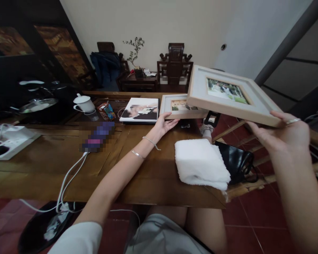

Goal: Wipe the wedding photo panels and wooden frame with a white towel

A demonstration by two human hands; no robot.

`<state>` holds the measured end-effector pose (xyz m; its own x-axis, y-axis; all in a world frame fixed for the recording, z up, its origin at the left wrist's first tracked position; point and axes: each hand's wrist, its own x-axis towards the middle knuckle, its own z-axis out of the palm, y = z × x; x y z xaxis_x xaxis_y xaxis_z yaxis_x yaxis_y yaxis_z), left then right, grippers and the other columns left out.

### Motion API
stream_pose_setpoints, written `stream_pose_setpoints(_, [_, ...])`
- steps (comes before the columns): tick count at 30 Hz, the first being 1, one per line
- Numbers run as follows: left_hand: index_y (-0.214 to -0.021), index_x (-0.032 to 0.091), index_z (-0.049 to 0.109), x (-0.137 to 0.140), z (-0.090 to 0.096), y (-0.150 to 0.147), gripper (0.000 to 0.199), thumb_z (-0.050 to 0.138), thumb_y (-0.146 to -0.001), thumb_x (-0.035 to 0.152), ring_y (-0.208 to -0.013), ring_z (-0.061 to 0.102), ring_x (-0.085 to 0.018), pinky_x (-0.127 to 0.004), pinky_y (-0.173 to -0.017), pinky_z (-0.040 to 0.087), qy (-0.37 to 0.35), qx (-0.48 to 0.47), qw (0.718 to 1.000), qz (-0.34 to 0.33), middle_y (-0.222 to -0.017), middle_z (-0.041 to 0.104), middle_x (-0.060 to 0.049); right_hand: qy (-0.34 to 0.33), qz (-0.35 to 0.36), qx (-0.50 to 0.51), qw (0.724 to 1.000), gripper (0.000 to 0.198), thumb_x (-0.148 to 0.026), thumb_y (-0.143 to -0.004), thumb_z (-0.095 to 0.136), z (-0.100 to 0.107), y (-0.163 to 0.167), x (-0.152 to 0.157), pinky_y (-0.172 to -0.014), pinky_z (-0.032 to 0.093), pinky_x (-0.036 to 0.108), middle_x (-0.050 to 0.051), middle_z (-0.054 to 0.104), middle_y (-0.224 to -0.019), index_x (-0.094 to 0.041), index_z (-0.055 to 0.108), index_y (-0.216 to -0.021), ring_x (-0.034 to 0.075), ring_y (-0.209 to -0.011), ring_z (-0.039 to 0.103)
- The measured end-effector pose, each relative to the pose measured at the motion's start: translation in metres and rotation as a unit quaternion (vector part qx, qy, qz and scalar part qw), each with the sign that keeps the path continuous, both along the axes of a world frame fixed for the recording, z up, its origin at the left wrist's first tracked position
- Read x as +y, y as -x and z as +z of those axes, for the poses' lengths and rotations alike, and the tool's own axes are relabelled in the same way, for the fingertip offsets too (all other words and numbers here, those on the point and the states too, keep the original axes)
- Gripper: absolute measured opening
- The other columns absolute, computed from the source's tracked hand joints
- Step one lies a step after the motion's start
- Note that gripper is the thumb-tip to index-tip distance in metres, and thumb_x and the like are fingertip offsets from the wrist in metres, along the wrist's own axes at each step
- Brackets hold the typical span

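My right hand [288,132] grips the near right corner of a large light-wood picture frame [228,110], thumb and fingers on its edge. The frame is raised and tilted, with a white mat around a photo of people outdoors. My left hand [165,126] holds the near left corner of a smaller picture frame [166,106], thumb on the rim and fingers beneath. The large frame overlaps and partly hides the small one. Left of them lies a photo book [140,110] with a people picture on its cover. A folded white fluffy towel [201,163] lies nearer me.
On the wooden table [122,176] are a lidded white cup [84,103], a small drink carton [106,111], a blurred phone [98,137] on a cable and a power strip [16,141]. A black bag [235,160] is beyond the towel. A bin [50,225] stands below.
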<state>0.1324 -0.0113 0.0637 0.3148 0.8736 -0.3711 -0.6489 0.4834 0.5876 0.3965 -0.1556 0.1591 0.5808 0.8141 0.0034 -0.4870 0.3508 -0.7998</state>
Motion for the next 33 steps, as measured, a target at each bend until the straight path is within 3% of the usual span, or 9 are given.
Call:
stream_pose_setpoints(6, [-0.11, 0.014, 0.053, -0.045, 0.037, 0.038, 0.034, 0.061, -0.076, 0.013, -0.082, 0.073, -0.026, -0.034, -0.079, 0.059, -0.067, -0.026, 0.997, 0.013, -0.096, 0.066, -0.014, -0.035, -0.015, -0.063, 0.997, 0.03, -0.003, -0.071, 0.037, 0.017, -0.015, 0.001, -0.087, 0.057, 0.045, 0.008, 0.066, -0.105, -0.024, 0.058, -0.071, 0.02, -0.115, 0.06])
stream_pose_setpoints(11, [-0.114, 0.01, 0.054, -0.108, 0.048, 0.088, 0.038, 0.057, -0.077, 0.011, -0.069, 0.073, -0.024, -0.034, -0.071, 0.062, -0.053, 0.046, 0.997, 0.044, -0.09, 0.069, -0.014, -0.032, -0.012, -0.046, 0.998, 0.029, -0.003, -0.072, 0.038, 0.016, -0.019, 0.009, -0.086, 0.057, 0.044, 0.008, 0.067, -0.108, -0.024, 0.058, -0.071, 0.02, -0.115, 0.06])
stream_pose_setpoints(16, [-0.1, 0.01, 0.06, -0.164, 0.036, 0.125, 0.029, 0.059, -0.071, 0.007, -0.059, 0.071, -0.022, -0.033, -0.059, 0.063, -0.049, 0.107, 0.988, 0.104, -0.083, 0.072, -0.01, 0.002, 0.012, -0.007, 1.0, 0.031, -0.002, -0.068, 0.039, 0.005, -0.006, 0.032, -0.081, 0.06, 0.042, 0.011, 0.063, -0.116, -0.021, 0.058, -0.083, 0.022, -0.112, 0.061])
stream_pose_setpoints(21, [-0.085, 0.012, 0.061, -0.198, 0.018, 0.143, 0.02, 0.059, -0.067, 0.005, -0.052, 0.068, -0.021, -0.036, -0.054, 0.063, -0.021, 0.125, 0.981, 0.148, -0.069, 0.071, -0.006, 0.043, 0.041, 0.021, 0.998, 0.038, -0.001, -0.067, 0.043, -0.013, 0.008, 0.069, -0.078, 0.06, 0.046, 0.014, 0.059, -0.121, -0.019, 0.054, -0.099, 0.026, -0.114, 0.059])
stream_pose_setpoints(28, [-0.101, 0.01, 0.065, -0.22, -0.002, 0.157, 0.038, 0.062, -0.064, 0.004, -0.053, 0.068, -0.023, -0.037, -0.052, 0.063, 0.009, 0.138, 0.978, 0.158, -0.07, 0.072, -0.007, 0.084, 0.079, 0.0, 0.993, 0.034, 0.0, -0.065, 0.046, -0.054, 0.025, 0.11, -0.083, 0.057, 0.049, 0.011, 0.06, -0.115, -0.019, 0.048, -0.094, 0.024, -0.109, 0.059])
stream_pose_setpoints(33, [-0.105, 0.011, 0.065, -0.226, -0.008, 0.165, 0.04, 0.065, -0.065, 0.006, -0.059, 0.07, -0.025, -0.039, -0.054, 0.063, 0.023, 0.145, 0.978, 0.146, -0.073, 0.073, -0.008, 0.102, 0.104, -0.018, 0.989, 0.032, -0.002, -0.066, 0.047, -0.078, 0.031, 0.127, -0.083, 0.056, 0.049, 0.009, 0.061, -0.111, -0.019, 0.047, -0.093, 0.023, -0.104, 0.06])
